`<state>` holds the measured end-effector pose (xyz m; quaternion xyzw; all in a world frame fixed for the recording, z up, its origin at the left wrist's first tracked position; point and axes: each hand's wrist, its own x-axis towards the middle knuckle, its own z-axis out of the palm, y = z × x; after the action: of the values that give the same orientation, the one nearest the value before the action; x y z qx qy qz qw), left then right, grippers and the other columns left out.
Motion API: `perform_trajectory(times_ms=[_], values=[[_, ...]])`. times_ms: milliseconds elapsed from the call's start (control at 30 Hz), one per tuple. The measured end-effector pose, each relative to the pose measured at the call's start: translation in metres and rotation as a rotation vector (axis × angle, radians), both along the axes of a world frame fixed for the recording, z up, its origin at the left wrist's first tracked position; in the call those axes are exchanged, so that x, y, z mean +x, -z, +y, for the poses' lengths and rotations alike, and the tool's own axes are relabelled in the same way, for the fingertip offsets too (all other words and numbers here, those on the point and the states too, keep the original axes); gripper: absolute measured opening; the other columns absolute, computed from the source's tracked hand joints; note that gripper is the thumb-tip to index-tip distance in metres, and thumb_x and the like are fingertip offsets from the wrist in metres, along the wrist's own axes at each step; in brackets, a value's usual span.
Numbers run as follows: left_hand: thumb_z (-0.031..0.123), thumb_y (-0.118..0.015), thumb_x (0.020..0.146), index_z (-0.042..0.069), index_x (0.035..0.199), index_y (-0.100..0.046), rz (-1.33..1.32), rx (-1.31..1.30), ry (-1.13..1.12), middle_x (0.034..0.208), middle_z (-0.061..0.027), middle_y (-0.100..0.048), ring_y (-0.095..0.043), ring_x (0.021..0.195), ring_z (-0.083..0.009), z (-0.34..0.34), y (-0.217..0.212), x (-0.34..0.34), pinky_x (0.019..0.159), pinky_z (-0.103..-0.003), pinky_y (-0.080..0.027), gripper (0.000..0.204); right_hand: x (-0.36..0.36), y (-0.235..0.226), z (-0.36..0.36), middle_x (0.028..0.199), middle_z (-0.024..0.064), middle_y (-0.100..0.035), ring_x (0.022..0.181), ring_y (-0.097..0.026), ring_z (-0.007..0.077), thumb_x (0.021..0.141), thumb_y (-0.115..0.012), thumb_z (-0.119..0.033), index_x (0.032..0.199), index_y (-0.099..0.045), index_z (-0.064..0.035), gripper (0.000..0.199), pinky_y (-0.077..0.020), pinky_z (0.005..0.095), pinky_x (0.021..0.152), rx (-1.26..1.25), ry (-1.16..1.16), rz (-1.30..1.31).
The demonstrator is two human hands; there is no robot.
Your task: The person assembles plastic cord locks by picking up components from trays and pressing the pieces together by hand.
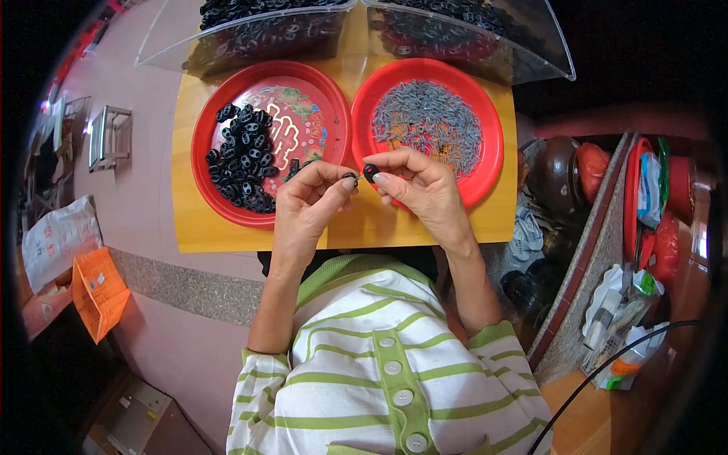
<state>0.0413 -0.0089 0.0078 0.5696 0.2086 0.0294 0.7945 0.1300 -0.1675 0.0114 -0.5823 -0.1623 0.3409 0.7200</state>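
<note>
My left hand [309, 199] and my right hand [422, 188] face each other above the table's near edge, thumb and forefinger pinched on each. Between the right fingertips sits a small black oval piece [370, 172]. The left fingertips close on a tiny dark part [350, 177], mostly covered, so its kind is unclear. On the left, a red tray [199, 163] carries a heap of black oval pieces [244, 155] with paired holes. To the right is a red tray [494, 140] with many small grey rod-like parts [427, 114] spread across it.
Two clear plastic bins [265, 42] [470, 42] full of black pieces stand at the back of the yellow table [212, 239]. A metal stool [108, 138] and an orange bag [101, 292] are off left. Jars [557, 174], shoes and a black cable [607, 362] lie right.
</note>
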Motion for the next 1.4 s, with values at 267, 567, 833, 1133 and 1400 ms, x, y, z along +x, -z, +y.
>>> perform_trajectory(times_ms=[267, 567, 833, 1133, 1400], values=[[0.009, -0.063, 0.084, 0.000, 0.091, -0.062, -0.010, 0.026, 0.011, 0.077, 0.0002, -0.062, -0.054, 0.067, -0.0035, 0.001, 0.001, 0.000, 0.062, -0.017, -0.044, 0.011, 0.002, 0.000, 0.001, 0.097, 0.0025, -0.058, 0.083, -0.056, 0.0064, 0.087, -0.059, -0.005, 0.109, -0.061, -0.0006, 0.023, -0.0488, 0.0178, 0.066, -0.060, -0.020, -0.150], [0.009, -0.063, 0.085, -0.002, 0.096, -0.063, -0.002, -0.043, -0.012, 0.082, -0.0015, -0.064, -0.057, 0.070, -0.0050, -0.002, 0.000, 0.002, 0.065, -0.018, -0.046, 0.016, 0.000, 0.004, 0.004, 0.098, 0.0053, -0.062, 0.082, -0.058, 0.0072, 0.088, -0.058, -0.004, 0.108, -0.059, 0.0013, 0.021, -0.0493, 0.0181, 0.066, -0.010, 0.019, -0.020], [0.008, -0.062, 0.086, -0.004, 0.098, -0.063, -0.044, -0.097, -0.011, 0.086, -0.0040, -0.065, -0.058, 0.071, -0.0075, -0.002, 0.003, 0.002, 0.066, -0.020, -0.048, 0.017, -0.004, 0.005, 0.009, 0.090, 0.0036, -0.062, 0.072, -0.056, 0.0061, 0.087, -0.060, -0.005, 0.102, -0.061, 0.0018, 0.017, -0.0483, 0.0195, 0.064, 0.016, 0.055, -0.066], [0.006, -0.061, 0.086, -0.004, 0.098, -0.064, -0.067, -0.095, -0.046, 0.080, -0.0061, -0.066, -0.060, 0.070, -0.0091, -0.006, 0.005, 0.004, 0.067, -0.020, -0.049, 0.016, -0.010, 0.009, 0.016, 0.089, 0.0039, -0.058, 0.073, -0.058, 0.0079, 0.087, -0.058, -0.001, 0.100, -0.062, 0.0037, 0.015, -0.0482, 0.0189, 0.064, 0.037, 0.126, -0.156], [0.008, -0.058, 0.089, -0.003, 0.096, -0.064, -0.097, -0.281, -0.123, 0.085, -0.0089, -0.066, -0.063, 0.074, -0.0123, -0.012, 0.000, 0.005, 0.067, -0.024, -0.051, 0.015, -0.006, -0.003, 0.015, 0.088, 0.0058, -0.058, 0.075, -0.058, 0.0098, 0.079, -0.066, -0.002, 0.100, -0.064, -0.0015, 0.021, -0.0485, 0.0232, 0.063, -0.105, 0.132, -0.465]])
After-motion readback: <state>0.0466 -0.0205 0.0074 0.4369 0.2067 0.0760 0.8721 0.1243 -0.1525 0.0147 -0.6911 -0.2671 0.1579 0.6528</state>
